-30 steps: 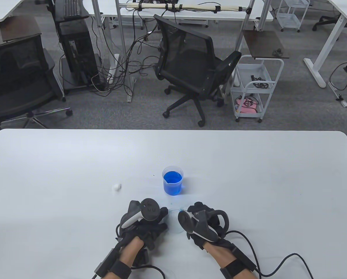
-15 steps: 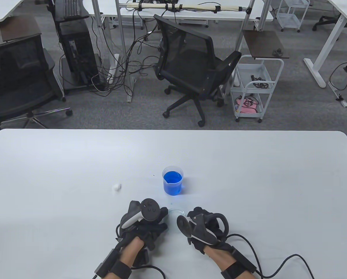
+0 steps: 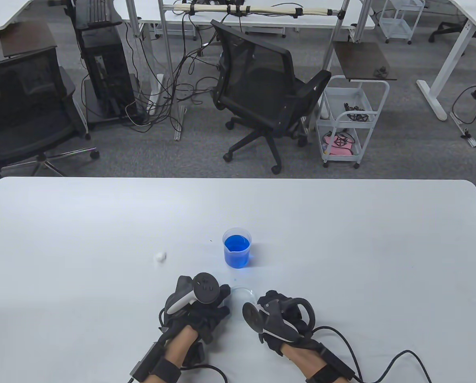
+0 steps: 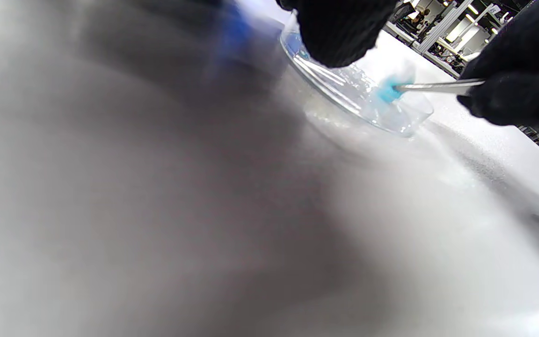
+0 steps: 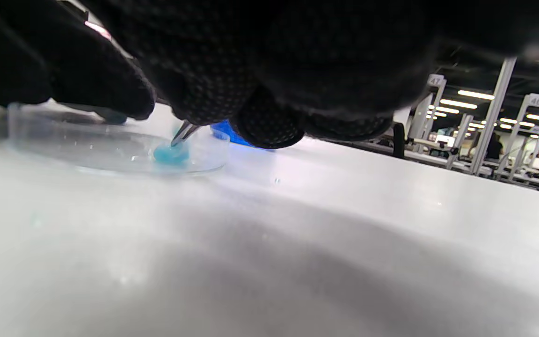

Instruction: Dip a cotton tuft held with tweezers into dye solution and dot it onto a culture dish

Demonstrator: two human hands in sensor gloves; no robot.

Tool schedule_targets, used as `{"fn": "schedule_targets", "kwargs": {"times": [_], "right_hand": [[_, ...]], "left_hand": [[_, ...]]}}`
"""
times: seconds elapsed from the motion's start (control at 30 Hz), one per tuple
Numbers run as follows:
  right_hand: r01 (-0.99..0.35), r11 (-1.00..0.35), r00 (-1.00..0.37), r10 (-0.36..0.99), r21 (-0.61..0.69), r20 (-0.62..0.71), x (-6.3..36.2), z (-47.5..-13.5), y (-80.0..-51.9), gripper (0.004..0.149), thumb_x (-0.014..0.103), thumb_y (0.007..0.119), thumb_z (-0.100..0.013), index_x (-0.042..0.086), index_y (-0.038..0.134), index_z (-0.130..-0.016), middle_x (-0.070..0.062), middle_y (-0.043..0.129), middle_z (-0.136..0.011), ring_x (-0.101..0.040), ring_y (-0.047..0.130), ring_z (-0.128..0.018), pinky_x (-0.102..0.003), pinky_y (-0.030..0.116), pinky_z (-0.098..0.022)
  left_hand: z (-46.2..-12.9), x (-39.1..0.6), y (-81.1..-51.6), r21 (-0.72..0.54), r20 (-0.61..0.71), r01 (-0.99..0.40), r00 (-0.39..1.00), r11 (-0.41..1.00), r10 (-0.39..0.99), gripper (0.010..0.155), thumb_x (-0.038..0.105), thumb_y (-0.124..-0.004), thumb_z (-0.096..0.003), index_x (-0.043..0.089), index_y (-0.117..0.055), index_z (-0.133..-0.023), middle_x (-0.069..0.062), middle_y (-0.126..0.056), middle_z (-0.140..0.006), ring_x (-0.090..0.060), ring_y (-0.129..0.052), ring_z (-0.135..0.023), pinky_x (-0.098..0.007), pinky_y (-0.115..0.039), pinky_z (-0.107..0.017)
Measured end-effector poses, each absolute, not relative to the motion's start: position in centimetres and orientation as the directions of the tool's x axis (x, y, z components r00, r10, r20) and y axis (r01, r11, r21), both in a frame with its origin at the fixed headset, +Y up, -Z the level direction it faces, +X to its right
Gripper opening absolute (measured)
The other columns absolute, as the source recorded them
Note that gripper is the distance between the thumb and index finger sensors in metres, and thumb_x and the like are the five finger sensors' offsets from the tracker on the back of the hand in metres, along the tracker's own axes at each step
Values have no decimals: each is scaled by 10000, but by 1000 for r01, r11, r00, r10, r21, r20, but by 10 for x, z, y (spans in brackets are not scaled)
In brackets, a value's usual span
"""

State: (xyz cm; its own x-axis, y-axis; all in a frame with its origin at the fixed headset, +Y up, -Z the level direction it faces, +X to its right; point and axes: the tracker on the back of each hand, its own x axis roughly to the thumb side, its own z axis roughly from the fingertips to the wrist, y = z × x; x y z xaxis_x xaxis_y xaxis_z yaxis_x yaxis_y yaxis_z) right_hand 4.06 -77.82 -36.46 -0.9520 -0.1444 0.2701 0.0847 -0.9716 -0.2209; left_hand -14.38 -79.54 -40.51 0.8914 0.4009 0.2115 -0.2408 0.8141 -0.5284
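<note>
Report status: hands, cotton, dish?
Right hand pinches tweezers, blue cotton down in dish. Left hand at dish rim. Nothing in the way.

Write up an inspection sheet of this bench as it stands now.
Surface: white table, faint blue specks near the beaker.
Job's things: clear plastic beaker of blue dye; clear round culture dish; metal tweezers pressing blue-stained cotton tuft into the dish.
Clutter: spare white cotton ball.
Hands: left hand steadies the dish; right hand pinches the tweezers.
Cables: black glove leads.
Surroundings: office chairs, white cart.
</note>
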Motion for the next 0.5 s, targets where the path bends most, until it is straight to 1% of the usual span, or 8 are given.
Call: {"fn": "schedule_targets", "kwargs": {"times": [0.13,0.37,0.5], "right_hand": [[69,-971,-955,-130,-227,265,42,-365,-777,413,285,903,-260,-6,1053,-510,-244,1019,-509,-153,975,-175,-305,888,-61],[-21,-960,-958,-61,-280,281,48,-351,-752,414,285,904,-260,-7,1053,-511,-247,1018,-510,-153,975,-175,-306,887,-61],[-5,-966,-949,-77,-258,306,40,-349,-759,414,285,904,-260,-8,1053,-511,-247,1018,-509,-153,974,-175,-306,887,-61]], "left_hand": [[-405,-144,-795,-528,212,-241,891,814,401,643,378,-702,-633,255,-368,-1169,-265,-207,-1233,-571,-160,-1044,-770,-164,-660],[-405,-144,-795,-529,208,-242,892,813,401,644,378,-702,-633,256,-368,-1169,-265,-207,-1233,-571,-159,-1045,-770,-163,-660],[-405,-144,-795,-529,207,-242,893,814,400,643,379,-703,-633,259,-368,-1169,-264,-206,-1234,-570,-159,-1045,-771,-162,-660]]}}
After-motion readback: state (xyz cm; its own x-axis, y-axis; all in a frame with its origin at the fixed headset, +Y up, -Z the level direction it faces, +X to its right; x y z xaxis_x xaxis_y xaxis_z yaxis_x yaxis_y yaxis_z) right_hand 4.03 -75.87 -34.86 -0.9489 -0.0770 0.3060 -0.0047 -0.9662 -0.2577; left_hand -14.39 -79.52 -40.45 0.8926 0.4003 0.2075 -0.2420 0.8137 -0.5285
